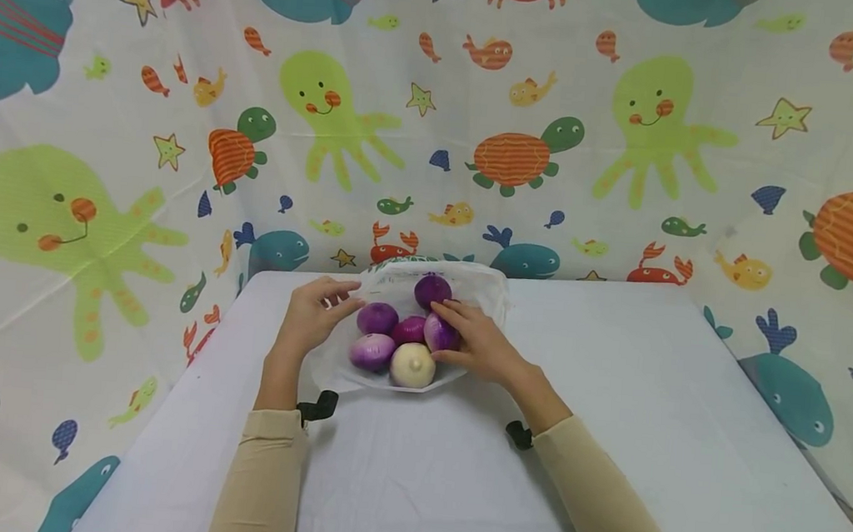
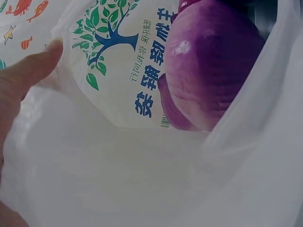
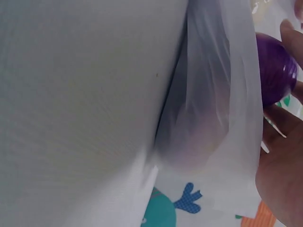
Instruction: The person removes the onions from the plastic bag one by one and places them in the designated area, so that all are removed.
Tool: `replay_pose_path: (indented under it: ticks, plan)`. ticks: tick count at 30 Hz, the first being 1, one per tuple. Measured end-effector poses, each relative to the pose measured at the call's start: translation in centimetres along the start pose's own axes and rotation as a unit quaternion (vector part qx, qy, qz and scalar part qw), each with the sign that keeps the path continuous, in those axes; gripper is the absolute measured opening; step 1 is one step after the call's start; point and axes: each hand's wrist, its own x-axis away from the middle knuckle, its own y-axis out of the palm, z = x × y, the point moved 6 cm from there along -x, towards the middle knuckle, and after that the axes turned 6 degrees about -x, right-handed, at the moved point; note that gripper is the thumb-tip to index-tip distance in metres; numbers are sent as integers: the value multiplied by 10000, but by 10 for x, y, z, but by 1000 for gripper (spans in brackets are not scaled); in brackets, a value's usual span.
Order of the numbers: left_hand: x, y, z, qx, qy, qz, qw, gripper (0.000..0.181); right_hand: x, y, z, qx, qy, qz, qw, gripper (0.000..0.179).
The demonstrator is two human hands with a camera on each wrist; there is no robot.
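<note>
A white plastic bag [image 1: 496, 288] lies with its mouth spread toward me, and several onions are in it. My right hand [image 1: 482, 345] grips a purple onion [image 1: 436, 334] at the bag's right side, thumb on the near side and fingers on the far side. That purple onion [image 3: 274, 68] shows between thumb and fingers in the right wrist view. My left hand [image 1: 313, 315] is at the bag's left edge, thumb and fingers apart. In the left wrist view, a fingertip [image 2: 54, 49] touches the plastic, close to a large purple onion [image 2: 213, 61].
A pale peeled onion [image 1: 413, 367] sits at the bag's front, beside a purple onion [image 1: 372, 352]. Another purple onion [image 1: 433, 290] is at the back. The bag rests on a white-covered table [image 1: 613, 381], with a sea-animal curtain [image 1: 432, 191] behind it.
</note>
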Motion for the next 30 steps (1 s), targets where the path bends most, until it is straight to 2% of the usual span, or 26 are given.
replay_pose_path:
  ticks: [8, 14, 19, 27, 30]
  plan:
    - [0, 0, 0, -26, 43, 112, 9999, 29, 0, 5, 0, 234, -198, 14, 9995, 83]
    - [0, -1, 3, -31, 74, 252, 9997, 22, 3, -2, 0, 43, 14, 214, 9998, 82]
    - [0, -3, 4, 44, 91, 374, 9992, 18, 8, -19, 0, -483, 221, 703, 9961, 79]
    - [0, -3, 4, 62, 48, 432, 9990, 16, 15, -49, 9, -1134, -95, 1455, 9828, 80]
    - [1, -3, 5, 64, 56, 433, 9990, 16, 19, -63, 17, -1262, -47, 1842, 9747, 83]
